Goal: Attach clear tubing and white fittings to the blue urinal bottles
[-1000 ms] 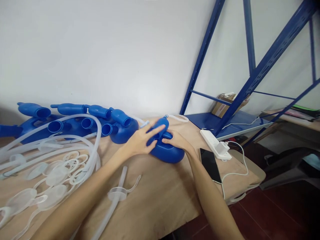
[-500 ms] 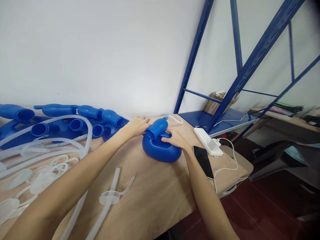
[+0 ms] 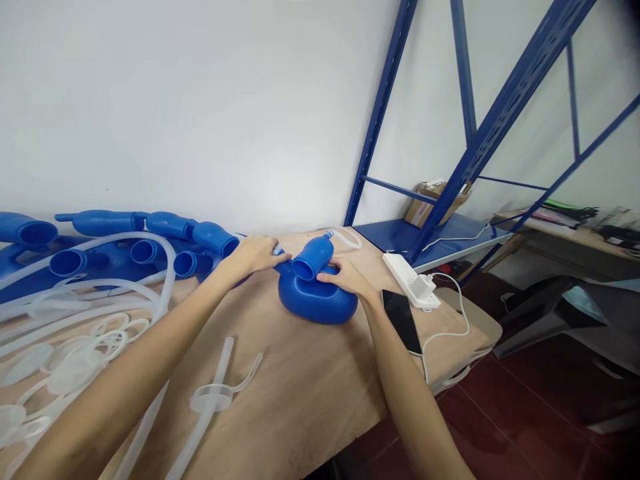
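Note:
A blue plastic urinal bottle (image 3: 317,303) lies on the wooden table in front of me. A blue funnel-shaped mouthpiece (image 3: 315,257) rests above it, its open end facing me and its narrow back end joined to a clear tube (image 3: 350,239). My right hand (image 3: 345,275) is closed on the bottle's handle, thumb by the mouthpiece. My left hand (image 3: 259,255) grips the left end of the bottle, where a blue neck with a pale spot shows between the fingers; most of that part is hidden.
More blue bottles and mouthpieces (image 3: 105,222) line the wall at left, with coiled clear tubes (image 3: 169,267) and translucent caps (image 3: 75,370) before them. Nearer lies a tube with a cap (image 3: 213,398). At right are a phone (image 3: 401,321), a power strip (image 3: 410,280) and a blue shelf (image 3: 373,233).
My left hand has moved slightly left and down from behind the mouthpiece, baring a blue neck at its fingertips. My right hand keeps its hold. The view has shifted slightly.

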{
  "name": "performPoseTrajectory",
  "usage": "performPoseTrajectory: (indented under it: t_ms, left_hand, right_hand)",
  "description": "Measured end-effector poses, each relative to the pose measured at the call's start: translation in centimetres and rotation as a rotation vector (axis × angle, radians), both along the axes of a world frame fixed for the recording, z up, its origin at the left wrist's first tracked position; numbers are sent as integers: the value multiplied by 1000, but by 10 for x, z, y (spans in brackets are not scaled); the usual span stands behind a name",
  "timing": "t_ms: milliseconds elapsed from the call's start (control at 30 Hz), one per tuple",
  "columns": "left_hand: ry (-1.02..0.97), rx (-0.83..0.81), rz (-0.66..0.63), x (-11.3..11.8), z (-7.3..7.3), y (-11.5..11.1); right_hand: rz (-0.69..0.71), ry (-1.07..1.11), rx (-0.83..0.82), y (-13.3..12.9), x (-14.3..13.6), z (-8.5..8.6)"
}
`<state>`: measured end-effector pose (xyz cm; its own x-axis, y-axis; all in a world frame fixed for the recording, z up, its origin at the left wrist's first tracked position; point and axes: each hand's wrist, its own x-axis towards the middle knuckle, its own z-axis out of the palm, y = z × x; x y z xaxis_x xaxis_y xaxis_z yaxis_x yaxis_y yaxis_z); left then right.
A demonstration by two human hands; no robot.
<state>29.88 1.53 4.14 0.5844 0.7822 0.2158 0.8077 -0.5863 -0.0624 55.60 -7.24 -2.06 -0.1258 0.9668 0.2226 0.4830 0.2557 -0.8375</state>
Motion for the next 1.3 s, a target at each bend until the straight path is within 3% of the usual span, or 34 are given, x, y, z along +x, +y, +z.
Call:
performPoseTrajectory:
  t_ms: [200, 533, 733, 933, 1033, 1133, 1200, 1300]
  left_hand:
    - [14, -21, -52, -3, -7, -11]
    - [-60, -9, -47, 0, -13, -2]
    - [-98, 32, -3, -13, -4, 8]
    - [-135, 74, -54, -16, 10, 15]
    - [-158, 120, -64, -22, 24, 20]
    - [-318, 200, -67, -32, 49, 17]
    - [-528, 245, -121, -41, 77, 11]
    - [-809, 394, -277, -58, 133, -1]
  right_hand:
    - [21, 33, -23, -3, -3, 4]
    - [28, -5, 18, -5, -4, 6]
    - [36, 5, 11, -7, 1, 6]
    - [57, 37, -10, -4, -1, 3]
    - [94, 55, -24, -4, 3, 3]
    - [123, 60, -33, -5, 9, 3]
    - [128, 69, -24, -5, 11, 3]
    - [129, 96, -40, -5, 13, 1]
